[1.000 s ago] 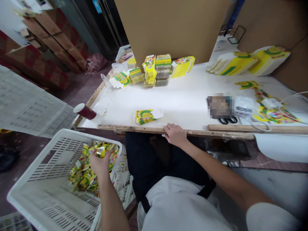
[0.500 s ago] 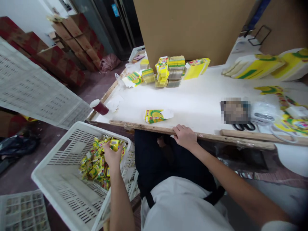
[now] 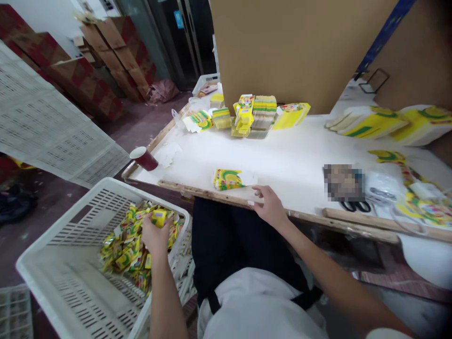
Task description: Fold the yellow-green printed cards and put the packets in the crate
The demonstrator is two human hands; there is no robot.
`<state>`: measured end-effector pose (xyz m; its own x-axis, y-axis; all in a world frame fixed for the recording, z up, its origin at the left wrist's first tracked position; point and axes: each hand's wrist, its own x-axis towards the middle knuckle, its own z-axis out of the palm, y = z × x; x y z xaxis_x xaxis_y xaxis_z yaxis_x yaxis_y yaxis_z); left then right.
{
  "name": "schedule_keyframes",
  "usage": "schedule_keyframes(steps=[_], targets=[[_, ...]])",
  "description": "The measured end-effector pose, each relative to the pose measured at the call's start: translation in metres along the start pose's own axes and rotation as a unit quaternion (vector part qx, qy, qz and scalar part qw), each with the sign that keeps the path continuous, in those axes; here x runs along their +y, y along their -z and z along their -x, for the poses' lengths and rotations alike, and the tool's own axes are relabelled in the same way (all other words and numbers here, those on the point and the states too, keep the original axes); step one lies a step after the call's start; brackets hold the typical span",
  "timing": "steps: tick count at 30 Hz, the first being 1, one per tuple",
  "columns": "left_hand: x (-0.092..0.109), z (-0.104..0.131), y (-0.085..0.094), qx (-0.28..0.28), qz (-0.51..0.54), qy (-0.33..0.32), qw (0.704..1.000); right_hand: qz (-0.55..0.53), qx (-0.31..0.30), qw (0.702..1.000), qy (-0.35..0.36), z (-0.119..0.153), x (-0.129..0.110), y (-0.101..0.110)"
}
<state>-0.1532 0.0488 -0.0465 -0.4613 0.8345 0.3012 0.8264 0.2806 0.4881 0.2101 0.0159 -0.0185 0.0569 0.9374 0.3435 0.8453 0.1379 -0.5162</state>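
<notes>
My left hand point(image 3: 155, 234) is over the white crate point(image 3: 45, 256), its fingers around a small yellow box point(image 3: 159, 217). Many small yellow-green boxes point(image 3: 129, 245) lie heaped beneath it. At the table's front edge is my right hand point(image 3: 267, 203), thumb and index finger apart, nothing between them. Just left of its fingertips, a small stack of flat yellow cartons point(image 3: 228, 180) with white flaps lies on the white table point(image 3: 293, 160).
A dark red cup point(image 3: 144, 159) lies tilted at the table's left corner. Bundled cartons point(image 3: 261, 113) stand along the back by a big cardboard sheet point(image 3: 282, 52). Black-handled scissors point(image 3: 355, 206) and a wooden strip point(image 3: 367, 223) are on the right.
My right hand has lifted off the wooden edge, its fingers now spread near the carton stack. My left hand still has the small box over the crate. The view has shifted slightly.
</notes>
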Motion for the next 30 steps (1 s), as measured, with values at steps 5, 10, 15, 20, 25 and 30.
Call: schedule_keyframes(steps=[5, 10, 15, 20, 25, 30], targets=[[-0.008, -0.003, -0.002, 0.065, -0.043, 0.052, 0.996, 0.034, -0.056, 0.998, 0.010, -0.062, -0.017, -0.014], [-0.013, -0.006, -0.014, 0.029, 0.007, 0.000, 1.000, 0.074, -0.098, 0.992, -0.026, -0.083, -0.021, -0.043], [0.002, -0.007, -0.019, 0.034, 0.045, -0.017, 0.998, 0.053, -0.096, 0.993, -0.048, -0.079, -0.019, -0.045], [0.066, 0.010, -0.010, 0.005, 0.255, -0.030, 0.966, -0.013, -0.057, 0.995, -0.086, -0.082, -0.017, -0.041], [0.129, 0.038, -0.015, -0.128, 0.492, -0.003, 0.861, -0.246, -0.064, 0.961, -0.112, -0.075, -0.024, -0.035], [0.163, 0.054, -0.033, -0.218, 0.684, 0.098, 0.689, -0.437, -0.174, 0.881, -0.054, -0.050, -0.054, -0.029]])
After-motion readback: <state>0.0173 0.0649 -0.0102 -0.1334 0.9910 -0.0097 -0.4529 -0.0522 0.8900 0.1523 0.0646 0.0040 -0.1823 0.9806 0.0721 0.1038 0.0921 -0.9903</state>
